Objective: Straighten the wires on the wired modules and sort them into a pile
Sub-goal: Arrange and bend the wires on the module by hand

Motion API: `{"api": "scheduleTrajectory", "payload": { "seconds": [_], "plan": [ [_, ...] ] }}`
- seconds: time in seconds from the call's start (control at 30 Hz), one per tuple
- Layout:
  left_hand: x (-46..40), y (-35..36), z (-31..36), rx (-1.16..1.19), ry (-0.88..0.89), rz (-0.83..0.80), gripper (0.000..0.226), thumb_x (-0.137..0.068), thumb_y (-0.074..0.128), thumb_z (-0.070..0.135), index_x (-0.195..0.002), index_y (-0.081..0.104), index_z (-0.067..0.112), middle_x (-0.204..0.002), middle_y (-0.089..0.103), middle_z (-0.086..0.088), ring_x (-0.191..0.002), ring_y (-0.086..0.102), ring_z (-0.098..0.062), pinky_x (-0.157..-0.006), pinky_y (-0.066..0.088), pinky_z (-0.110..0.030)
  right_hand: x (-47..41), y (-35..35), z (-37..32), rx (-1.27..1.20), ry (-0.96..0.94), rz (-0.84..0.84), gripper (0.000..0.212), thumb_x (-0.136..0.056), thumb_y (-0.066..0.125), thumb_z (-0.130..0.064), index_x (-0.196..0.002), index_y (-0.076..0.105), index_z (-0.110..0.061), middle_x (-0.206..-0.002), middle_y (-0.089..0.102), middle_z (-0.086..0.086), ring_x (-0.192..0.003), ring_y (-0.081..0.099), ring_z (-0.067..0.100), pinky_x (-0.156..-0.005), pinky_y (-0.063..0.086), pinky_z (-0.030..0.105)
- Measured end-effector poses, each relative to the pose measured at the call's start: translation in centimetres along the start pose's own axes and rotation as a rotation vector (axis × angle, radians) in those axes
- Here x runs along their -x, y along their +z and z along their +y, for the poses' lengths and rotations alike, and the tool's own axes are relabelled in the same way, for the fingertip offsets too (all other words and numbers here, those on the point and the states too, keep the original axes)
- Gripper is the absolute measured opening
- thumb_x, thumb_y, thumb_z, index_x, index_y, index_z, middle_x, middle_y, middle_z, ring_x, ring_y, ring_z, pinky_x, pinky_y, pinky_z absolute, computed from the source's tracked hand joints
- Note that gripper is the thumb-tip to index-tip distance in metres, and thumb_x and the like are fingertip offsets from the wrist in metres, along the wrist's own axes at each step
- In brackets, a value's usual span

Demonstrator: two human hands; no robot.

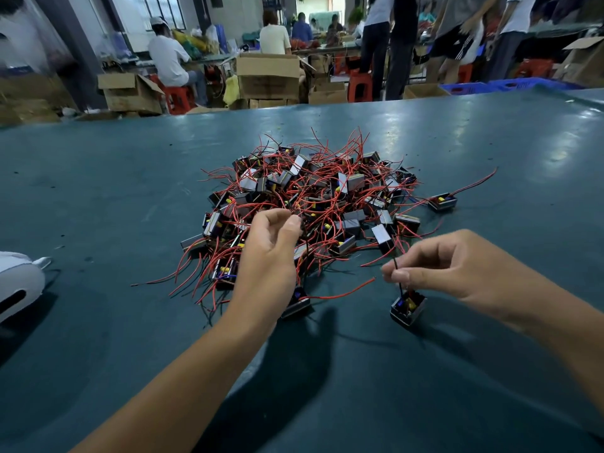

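Observation:
A tangled heap of small black modules with red and black wires (313, 197) lies in the middle of the dark green table (490, 152). My left hand (271, 253) is raised over the heap's near edge and pinches a thin wire between thumb and forefinger. A module (297, 304) sits below that hand, its red wire trailing right. My right hand (451, 266) pinches a black wire that runs down to a separate module (408, 307) near the table surface, to the right of the heap. One lone module (443, 201) with a long red wire lies at the heap's right.
A white object (18, 282) sits at the table's left edge. Beyond the far edge are cardboard boxes (268, 75), red stools (178, 98), blue crates (496, 86) and several people sitting or standing.

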State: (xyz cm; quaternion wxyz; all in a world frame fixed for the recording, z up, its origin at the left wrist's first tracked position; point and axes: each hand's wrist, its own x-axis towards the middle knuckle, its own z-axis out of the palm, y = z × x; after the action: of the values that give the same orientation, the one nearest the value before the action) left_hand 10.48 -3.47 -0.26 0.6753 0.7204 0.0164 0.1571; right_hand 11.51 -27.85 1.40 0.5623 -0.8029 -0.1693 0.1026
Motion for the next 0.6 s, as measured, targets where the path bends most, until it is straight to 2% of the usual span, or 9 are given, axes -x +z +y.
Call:
{"api": "scheduleTrajectory", "payload": {
  "seconds": [0.1,0.2,0.33,0.4,0.5,0.6],
  "plan": [
    [0.3,0.4,-0.4,0.004,0.002,-0.087,0.016,-0.105,0.048,0.031,-0.114,0.057,0.022,-0.106,0.073,0.006,-0.106,0.066,-0.003,-0.098,0.049,-0.023,0.0,0.9,-0.1,-0.033,-0.005,-0.053,0.021,-0.076,0.075,-0.025,-0.087,0.076,-0.007,-0.089,0.077,0.008,-0.078,0.072,0.018,-0.069,0.056,0.02],
    [0.5,0.6,-0.5,-0.071,0.104,-0.152,0.013,-0.102,0.053,0.034,-0.108,0.059,0.025,-0.103,0.073,0.005,-0.101,0.066,-0.004,-0.086,0.047,-0.014,-0.1,2.2,0.2,-0.191,-0.011,0.0,0.016,-0.085,0.068,-0.011,-0.091,0.065,0.004,-0.087,0.076,0.017,-0.073,0.071,0.019,-0.064,0.054,0.019],
    [0.6,0.4,-0.6,-0.272,0.268,-0.145,0.007,-0.099,0.062,0.022,-0.093,0.065,0.024,-0.079,0.065,0.02,-0.07,0.056,0.002,-0.068,0.042,-0.012,-0.3,3.9,0.3,-0.318,-0.038,0.108,0.004,-0.09,0.061,0.002,-0.09,0.059,0.005,-0.079,0.073,0.018,-0.066,0.069,0.018,-0.059,0.053,0.019],
    [0.7,0.4,-0.5,-0.326,0.29,-0.156,0.007,-0.096,0.066,0.022,-0.09,0.067,0.024,-0.076,0.065,0.015,-0.065,0.053,0.001,-0.063,0.041,-0.014,-0.4,4.6,0.4,-0.372,-0.05,0.162,0.002,-0.09,0.061,0.003,-0.089,0.059,0.003,-0.072,0.069,0.013,-0.062,0.066,0.016,-0.058,0.053,0.02],
    [1.0,0.6,-0.3,-0.36,0.29,-0.201,0.005,-0.094,0.069,0.03,-0.089,0.068,0.03,-0.083,0.066,0.015,-0.078,0.059,-0.008,-0.075,0.048,-0.027,-0.4,5.4,0.5,-0.4,-0.064,0.19,0.003,-0.09,0.062,0.001,-0.091,0.06,0.001,-0.071,0.066,0.008,-0.062,0.063,0.015,-0.059,0.054,0.02],
    [1.3,0.6,0.0,-0.506,0.378,-0.186,0.008,-0.093,0.069,0.034,-0.087,0.064,0.038,-0.088,0.064,0.019,-0.092,0.055,-0.008,-0.089,0.044,-0.042,-0.4,5.9,0.6,-0.387,-0.081,0.182,0.005,-0.09,0.062,0.001,-0.093,0.059,0.004,-0.071,0.064,0.011,-0.06,0.063,0.013,-0.056,0.053,0.019]
  ]
}}
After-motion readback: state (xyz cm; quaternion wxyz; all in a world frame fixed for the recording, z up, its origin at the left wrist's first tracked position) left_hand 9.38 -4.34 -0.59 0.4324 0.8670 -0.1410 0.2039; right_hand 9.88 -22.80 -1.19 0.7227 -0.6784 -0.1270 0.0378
